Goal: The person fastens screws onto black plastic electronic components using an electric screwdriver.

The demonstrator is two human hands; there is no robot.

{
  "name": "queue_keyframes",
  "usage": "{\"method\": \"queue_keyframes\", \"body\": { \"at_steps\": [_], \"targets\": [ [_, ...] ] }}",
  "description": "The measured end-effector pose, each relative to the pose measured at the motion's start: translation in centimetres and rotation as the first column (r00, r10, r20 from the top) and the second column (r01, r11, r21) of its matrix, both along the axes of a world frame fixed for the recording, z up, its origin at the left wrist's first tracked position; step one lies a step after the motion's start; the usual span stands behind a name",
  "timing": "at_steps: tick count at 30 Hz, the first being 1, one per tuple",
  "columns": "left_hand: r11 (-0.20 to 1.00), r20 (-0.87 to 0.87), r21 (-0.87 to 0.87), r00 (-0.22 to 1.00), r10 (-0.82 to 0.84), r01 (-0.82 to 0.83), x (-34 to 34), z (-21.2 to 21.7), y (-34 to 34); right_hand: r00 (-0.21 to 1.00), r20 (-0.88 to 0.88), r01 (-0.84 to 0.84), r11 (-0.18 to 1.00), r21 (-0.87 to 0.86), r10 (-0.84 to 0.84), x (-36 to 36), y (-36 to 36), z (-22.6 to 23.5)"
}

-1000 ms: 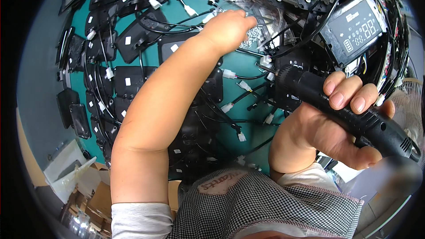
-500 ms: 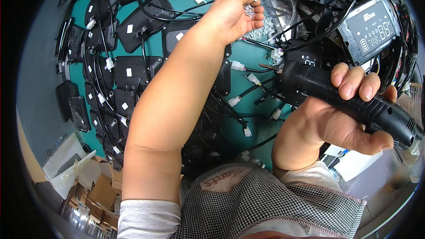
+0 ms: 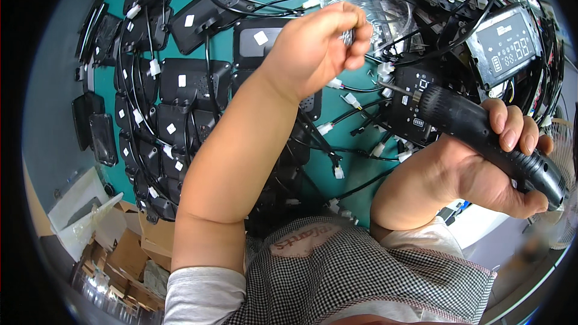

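Labels (image 3: 182, 80), wht, on blk units (image 3: 195, 91); RH (image 3: 481, 174) holds driver (image 3: 466, 121).

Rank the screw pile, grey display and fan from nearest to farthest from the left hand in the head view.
1. Screw pile: just right of the left hand.
2. Grey display: farther right, on the upper right side.
3. Fan: farthest, at the right edge and lower down.
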State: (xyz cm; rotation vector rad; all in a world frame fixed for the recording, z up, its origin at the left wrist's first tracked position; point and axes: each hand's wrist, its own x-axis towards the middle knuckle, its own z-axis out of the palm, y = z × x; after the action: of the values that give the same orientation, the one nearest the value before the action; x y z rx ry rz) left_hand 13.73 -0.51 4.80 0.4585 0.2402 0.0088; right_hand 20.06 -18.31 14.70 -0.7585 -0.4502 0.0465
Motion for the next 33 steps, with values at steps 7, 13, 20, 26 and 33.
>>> {"method": "queue_keyframes", "body": {
  "at_steps": [7, 13, 20, 26, 33],
  "targets": [
    [0.983, -0.128, 0.178, 0.99, 0.056, -0.033, -8.9, 1.9, -1.8, 0.973, -0.109, -0.191, 0.974, 0.121, 0.205, -1.2, 2.7, -0.8],
    [0.689, -0.051, 0.695, 0.941, 0.336, -0.208, -12.9, 2.3, -2.2, 0.907, -0.183, -0.356, 0.922, 0.153, 0.38, -3.3, 5.6, -1.3],
    [0.697, -0.055, 0.704, 0.969, 0.242, -0.134, -17.0, 2.6, -0.2, 0.796, -0.239, -0.512, 0.83, 0.222, 0.556, -5.2, 8.5, -1.5],
    [0.356, -0.044, 0.924, 0.887, 0.459, -0.139, -19.6, 1.9, 0.6, 0.759, -0.09, -0.642, 0.764, 0.064, 0.645, -7.9, 10.1, -3.3],
    [-0.121, -0.182, 0.917, 0.668, 0.722, 0.381, -23.2, 0.9, 5.3, 0.833, 0.22, -0.482, 0.86, -0.164, 0.509, -11.4, 13.1, -8.0]
  ]
}}
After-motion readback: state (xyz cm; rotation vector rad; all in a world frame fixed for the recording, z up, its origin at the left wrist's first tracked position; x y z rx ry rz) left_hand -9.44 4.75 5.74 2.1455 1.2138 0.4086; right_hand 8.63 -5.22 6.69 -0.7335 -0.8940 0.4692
